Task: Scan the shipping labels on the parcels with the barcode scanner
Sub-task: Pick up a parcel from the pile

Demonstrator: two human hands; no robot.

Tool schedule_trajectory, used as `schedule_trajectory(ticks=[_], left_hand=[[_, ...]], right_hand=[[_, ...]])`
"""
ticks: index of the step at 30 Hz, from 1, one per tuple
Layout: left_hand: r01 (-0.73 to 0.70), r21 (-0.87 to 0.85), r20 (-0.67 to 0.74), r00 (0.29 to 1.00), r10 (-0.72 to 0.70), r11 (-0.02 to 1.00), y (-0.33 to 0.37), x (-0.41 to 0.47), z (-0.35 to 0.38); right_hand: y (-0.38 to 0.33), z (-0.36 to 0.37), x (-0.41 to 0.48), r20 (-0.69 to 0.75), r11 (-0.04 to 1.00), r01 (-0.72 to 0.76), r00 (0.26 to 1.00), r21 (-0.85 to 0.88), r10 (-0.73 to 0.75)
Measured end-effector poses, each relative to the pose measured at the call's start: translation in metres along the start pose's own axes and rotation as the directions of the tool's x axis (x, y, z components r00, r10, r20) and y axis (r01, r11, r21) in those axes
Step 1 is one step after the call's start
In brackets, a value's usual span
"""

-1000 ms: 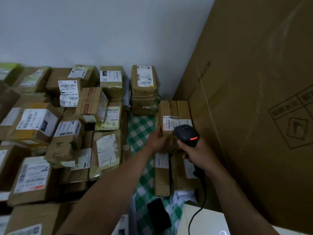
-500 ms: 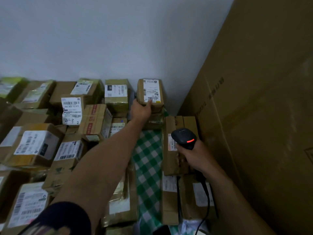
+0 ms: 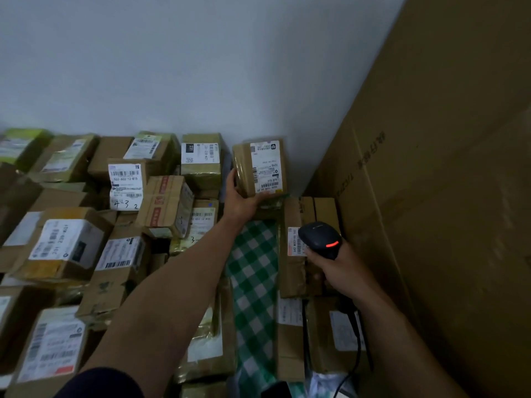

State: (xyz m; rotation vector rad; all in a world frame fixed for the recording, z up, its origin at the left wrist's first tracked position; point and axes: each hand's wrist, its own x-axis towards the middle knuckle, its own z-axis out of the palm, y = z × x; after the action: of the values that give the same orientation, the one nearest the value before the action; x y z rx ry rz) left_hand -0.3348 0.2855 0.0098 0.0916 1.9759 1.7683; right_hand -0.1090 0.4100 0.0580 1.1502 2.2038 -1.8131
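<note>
1. Left hand [image 3: 240,196]: reaches to the far end of the green checked cloth [image 3: 253,271], close to the wall [image 3: 201,67]. It grips the lower end of a small taped parcel [image 3: 245,170]. The thumb lies up the parcel's left face and the palm cups the bottom edge. The other fingers are hidden behind the box.
2. Small taped parcel: brown, held tilted. Its white shipping label [image 3: 265,166] faces the camera, with the barcode at the lower end.
3. Right hand [image 3: 336,268]: fingers curled tight round the handle of a black barcode scanner [image 3: 319,239].
4. Barcode scanner: over the right edge of the cloth, head aimed away from the person, an orange-red light lit on top. Its black cable [image 3: 357,349] drops toward the near edge.
5. Narrow brown parcel [image 3: 291,271]: just left of the scanner head, with a labelled end [image 3: 293,242].
6. Piled labelled parcels [image 3: 66,248]: along the cloth's left side.
7. Large cardboard carton [image 3: 445,196]: stands at the right.
</note>
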Motion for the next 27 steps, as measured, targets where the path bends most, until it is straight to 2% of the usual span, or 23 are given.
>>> schedule_trajectory(ticks=[3,6,11,14,20,27], left_hand=[[-0.078,-0.014,-0.02,0.997,0.078,0.997,0.004,-0.033,0.0],[-0.121,-0.023,0.021,0.992,0.122,0.992,0.002,-0.084,-0.001],[-0.02,0.042,0.024,1.0,0.019,0.999,-0.02,-0.179,0.002],[0.021,0.009,0.045,0.999,-0.022,1.0,-0.03,-0.218,0.005],[0.002,-0.003,0.068,0.998,-0.002,1.0,-0.039,-0.25,0.002],[-0.077,0.065,-0.004,0.997,0.078,0.995,-0.038,-0.259,-0.004]], right_hand=[[-0.005,-0.004,-0.013,-0.028,0.999,0.022,0.999,0.034,-0.021],[-0.011,-0.008,-0.034,-0.075,0.995,0.077,0.995,0.063,-0.072],[-0.015,-0.007,-0.076,-0.134,0.974,0.208,0.972,0.092,-0.195],[-0.011,-0.002,-0.097,-0.134,0.961,0.254,0.962,0.108,-0.239],[-0.001,-0.002,-0.127,-0.085,0.96,0.233,0.971,0.157,-0.222],[0.002,-0.008,-0.149,-0.002,0.961,0.246,0.969,0.125,-0.248]])
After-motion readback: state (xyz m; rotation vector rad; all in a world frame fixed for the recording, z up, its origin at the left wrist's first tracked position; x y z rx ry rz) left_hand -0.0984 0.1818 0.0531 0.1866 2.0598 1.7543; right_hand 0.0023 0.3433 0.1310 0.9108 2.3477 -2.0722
